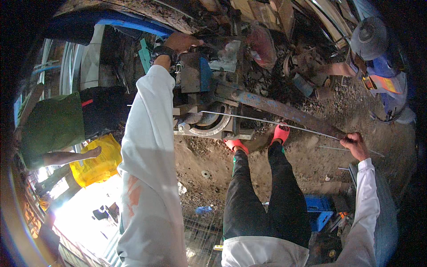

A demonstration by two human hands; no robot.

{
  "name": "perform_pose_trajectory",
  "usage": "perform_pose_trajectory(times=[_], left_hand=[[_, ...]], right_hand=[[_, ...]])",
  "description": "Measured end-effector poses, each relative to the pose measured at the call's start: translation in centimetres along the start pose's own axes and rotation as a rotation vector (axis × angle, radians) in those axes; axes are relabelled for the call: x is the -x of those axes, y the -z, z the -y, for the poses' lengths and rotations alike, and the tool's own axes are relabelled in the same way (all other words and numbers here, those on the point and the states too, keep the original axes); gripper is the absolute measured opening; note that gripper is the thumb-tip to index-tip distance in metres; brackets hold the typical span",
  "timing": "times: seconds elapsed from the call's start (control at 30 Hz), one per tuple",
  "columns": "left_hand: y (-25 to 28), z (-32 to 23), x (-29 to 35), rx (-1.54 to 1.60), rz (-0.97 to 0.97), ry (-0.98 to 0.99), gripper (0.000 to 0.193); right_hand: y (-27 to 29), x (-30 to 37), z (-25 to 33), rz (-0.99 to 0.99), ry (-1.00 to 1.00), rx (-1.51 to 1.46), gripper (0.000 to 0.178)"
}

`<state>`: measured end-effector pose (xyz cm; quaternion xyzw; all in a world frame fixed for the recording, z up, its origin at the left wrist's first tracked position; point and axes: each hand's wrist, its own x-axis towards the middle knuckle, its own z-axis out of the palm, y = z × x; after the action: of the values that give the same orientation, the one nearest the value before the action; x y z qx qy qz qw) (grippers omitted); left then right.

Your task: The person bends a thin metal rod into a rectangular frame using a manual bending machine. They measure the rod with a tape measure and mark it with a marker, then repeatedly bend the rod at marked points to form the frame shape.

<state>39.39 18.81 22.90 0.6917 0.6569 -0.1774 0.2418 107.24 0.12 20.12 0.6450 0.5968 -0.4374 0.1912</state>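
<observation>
My right hand [354,146] is closed around a long thin metal rod [271,121], at the right. The rod runs leftward to a steel bending or cutting machine [190,73] and its curved steel part [215,127]. A heavy lever bar [284,109] with worn blue paint slopes from the machine to beside my right hand; whether that hand grips the bar too, I cannot tell. My left hand [180,42], below a dark wristband, rests at the machine's top. Its fingers are in shadow and partly hidden.
At the left a person in a green top [55,127] sits or stands beside a yellow sack [95,160]. Another person in a blue and orange garment [387,84] is at the upper right. Scrap metal [307,66] lies behind the lever. A blue crate [318,211] stands near my legs.
</observation>
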Motion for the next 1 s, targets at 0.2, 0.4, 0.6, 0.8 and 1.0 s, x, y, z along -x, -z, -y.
perform_pose_trajectory(times=[0.2,0.4,0.6,0.8,1.0], left_hand=[[-1.1,-0.8,-0.1,-0.012,-0.100,-0.073,0.040],[-1.5,1.2,0.3,0.055,-0.195,-0.046,0.034],[0.5,-6.1,9.5,0.301,-0.788,0.079,0.030],[0.5,-6.1,29.1,1.124,-1.242,0.418,0.030],[-16.4,1.3,37.2,1.118,-1.426,0.790,0.033]], right_hand=[[-0.8,-0.6,-0.2,0.012,0.100,-0.248,0.036],[-0.5,-1.7,2.3,0.022,0.256,-0.068,0.033],[-2.1,-2.3,9.4,0.180,0.104,-0.270,0.045],[-3.3,-4.9,17.2,0.243,0.158,-0.212,0.054],[-4.4,-4.6,24.0,0.250,0.144,-0.106,0.049]])
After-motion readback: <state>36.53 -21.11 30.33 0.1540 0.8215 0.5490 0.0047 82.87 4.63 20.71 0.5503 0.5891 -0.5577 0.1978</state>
